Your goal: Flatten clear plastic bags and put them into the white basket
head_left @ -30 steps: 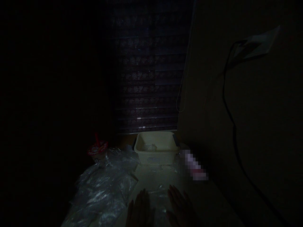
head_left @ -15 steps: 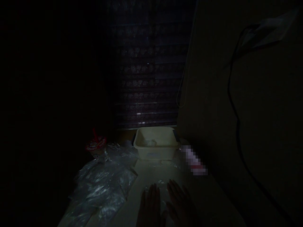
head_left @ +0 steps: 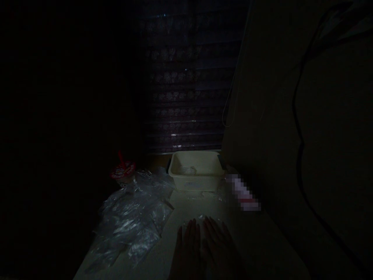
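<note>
In the dim head view, my left hand (head_left: 189, 245) lies palm down near the table's front, its fingers stretched forward. Close beside it, my right hand (head_left: 218, 243) is flat too, fingers extended. A bit of clear plastic film or bag (head_left: 201, 216) shows just past the fingertips, and both hands seem to press on it; most of it is hidden beneath them. To the left spreads a heap of clear plastic bags (head_left: 131, 221). Beyond the hands stands a cream plastic bin (head_left: 198, 184) with dark handles and a small clear plastic piece (head_left: 189, 170) inside.
The pale table (head_left: 171, 245) runs toward a window blind (head_left: 180, 97). A cup with a red lid and straw (head_left: 122, 169) stands at the back left. A pixelated pink-white item (head_left: 244, 192) lies right of the bin. A dark cable (head_left: 298, 155) hangs along the right wall.
The right hand has come closer to the left, and both remain flat and reach slightly farther forward. The whole view has shifted a little, so the bin and cup appear higher and farther right.
</note>
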`<state>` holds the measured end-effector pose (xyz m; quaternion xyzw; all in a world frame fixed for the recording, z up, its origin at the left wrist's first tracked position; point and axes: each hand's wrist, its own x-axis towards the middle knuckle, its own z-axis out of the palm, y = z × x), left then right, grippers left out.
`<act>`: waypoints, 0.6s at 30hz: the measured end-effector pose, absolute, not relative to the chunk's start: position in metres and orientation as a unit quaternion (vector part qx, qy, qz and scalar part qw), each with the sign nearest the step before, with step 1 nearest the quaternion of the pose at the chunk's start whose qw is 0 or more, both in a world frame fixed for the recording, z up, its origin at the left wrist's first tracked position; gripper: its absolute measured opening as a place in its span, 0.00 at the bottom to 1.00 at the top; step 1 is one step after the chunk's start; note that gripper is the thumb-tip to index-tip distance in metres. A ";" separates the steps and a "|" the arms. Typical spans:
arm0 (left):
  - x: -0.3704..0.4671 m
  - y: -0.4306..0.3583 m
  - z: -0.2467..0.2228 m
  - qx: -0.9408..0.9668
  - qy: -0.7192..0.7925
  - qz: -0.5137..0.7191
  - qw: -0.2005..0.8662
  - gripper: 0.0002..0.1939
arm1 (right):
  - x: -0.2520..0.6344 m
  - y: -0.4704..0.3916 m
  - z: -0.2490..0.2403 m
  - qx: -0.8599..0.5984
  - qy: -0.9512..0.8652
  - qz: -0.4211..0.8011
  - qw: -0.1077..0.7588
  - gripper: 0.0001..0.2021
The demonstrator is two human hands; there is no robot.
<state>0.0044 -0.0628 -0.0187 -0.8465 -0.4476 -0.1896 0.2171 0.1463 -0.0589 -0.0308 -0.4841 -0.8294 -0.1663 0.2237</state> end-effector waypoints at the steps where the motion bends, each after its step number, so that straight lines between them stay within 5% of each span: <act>1: 0.004 -0.063 -0.019 -0.846 -0.454 -0.184 0.210 0.22 | 0.148 -0.060 -0.032 -0.491 -0.827 -0.166 0.217 0.22; 18: -0.003 -0.069 -0.011 -0.814 -0.538 -0.103 0.194 0.23 | 0.163 -0.060 -0.031 -0.558 -0.786 -0.136 0.231 0.21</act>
